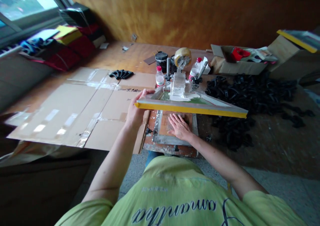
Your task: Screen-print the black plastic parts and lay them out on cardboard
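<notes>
My left hand [136, 109] is closed around the left corner of a screen printing frame [195, 109], which is tilted up at its near side. Yellow tape runs along the frame's front edge, and white ink [186, 97] lies on its green mesh. Beneath the raised frame, my right hand [179, 127] rests flat on the printing base board [163, 127], fingers stretched out. Whether a small piece lies under that palm is hidden. A clamp wrapped in clear tape [179, 82] holds the frame at the back.
Flattened cardboard [75, 109] covers the table on the left, with a row of black curved pieces [121, 74] on it. A heap of black pieces [250, 92] lies right. Behind stand red-capped bottles [159, 76], a black tub [161, 61], a tape roll [182, 56] and an open carton [241, 67].
</notes>
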{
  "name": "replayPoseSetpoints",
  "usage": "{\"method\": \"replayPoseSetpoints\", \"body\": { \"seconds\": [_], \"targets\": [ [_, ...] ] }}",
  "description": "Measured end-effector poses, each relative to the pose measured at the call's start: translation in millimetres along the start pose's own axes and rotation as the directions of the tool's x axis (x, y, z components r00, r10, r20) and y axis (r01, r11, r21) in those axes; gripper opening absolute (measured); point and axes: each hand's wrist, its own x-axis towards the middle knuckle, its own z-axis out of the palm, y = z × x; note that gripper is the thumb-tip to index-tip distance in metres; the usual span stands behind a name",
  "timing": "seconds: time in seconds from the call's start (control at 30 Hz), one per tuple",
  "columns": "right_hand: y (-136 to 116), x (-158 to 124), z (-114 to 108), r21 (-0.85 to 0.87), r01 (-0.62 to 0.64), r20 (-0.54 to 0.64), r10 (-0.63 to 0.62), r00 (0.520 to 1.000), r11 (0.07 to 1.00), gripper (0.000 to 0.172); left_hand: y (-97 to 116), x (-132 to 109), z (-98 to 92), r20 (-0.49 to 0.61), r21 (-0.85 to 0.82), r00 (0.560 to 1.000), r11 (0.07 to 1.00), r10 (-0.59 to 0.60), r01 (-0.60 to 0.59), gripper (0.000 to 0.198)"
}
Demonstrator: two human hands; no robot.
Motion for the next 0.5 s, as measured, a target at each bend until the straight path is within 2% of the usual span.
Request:
{"method": "replayPoseSetpoints", "body": {
  "seconds": [0.03, 0.07, 0.17, 0.23, 0.3, 0.37, 0.47, 0.5],
  "targets": [
    [-3.5, -6.6, 0.9, 0.009, 0.057, 0.056, -0.057, 0.997, 0.998, 0.079, 2.0, 1.2, 1.2, -0.003, 0.001, 1.0, 1.0, -0.011, 0.011, 0.045],
    [-4.3, -13.7, 0.2, 0.037, 0.11, 0.093, -0.113, 0.989, 0.993, 0.078, 3.0, 1.9, 1.9, -0.009, -0.003, 1.0, 1.0, -0.021, 0.021, 0.045],
    [1.8, -24.0, -5.6, 0.142, 0.195, 0.081, -0.207, 0.975, 0.97, 0.059, 1.3, 3.1, 1.1, -0.027, -0.022, 0.999, 0.999, -0.025, 0.025, 0.044],
    [6.4, -15.8, -6.8, 0.137, 0.152, 0.01, -0.155, 0.988, 0.979, 0.054, -1.7, 4.5, -0.4, -0.025, -0.028, 0.999, 0.999, -0.019, 0.019, 0.044],
    [7.8, -2.4, -3.5, 0.088, 0.066, -0.042, -0.063, 0.997, 0.994, 0.06, -4.3, 6.2, -1.5, -0.021, -0.026, 1.0, 1.0, -0.012, 0.012, 0.045],
    [6.9, 4.1, 1.5, 0.066, 0.056, -0.019, -0.055, 0.998, 0.996, 0.064, -5.7, 7.2, -1.8, -0.017, -0.016, 1.0, 1.0, -0.01, 0.009, 0.046],
    [12.5, -12.3, -0.9, 0.168, 0.155, 0.045, -0.165, 0.985, 0.973, 0.044, -7.8, 4.1, -2.1, -0.009, -0.005, 1.0, 1.0, 0.0, 0.0, 0.049],
    [19.3, -22.9, -7.0, 0.198, 0.125, 0.032, -0.133, 0.991, 0.972, 0.035, -9.2, 1.2, -3.0, -0.011, -0.007, 1.0, 1.0, 0.006, -0.006, 0.05]
  ]
}}
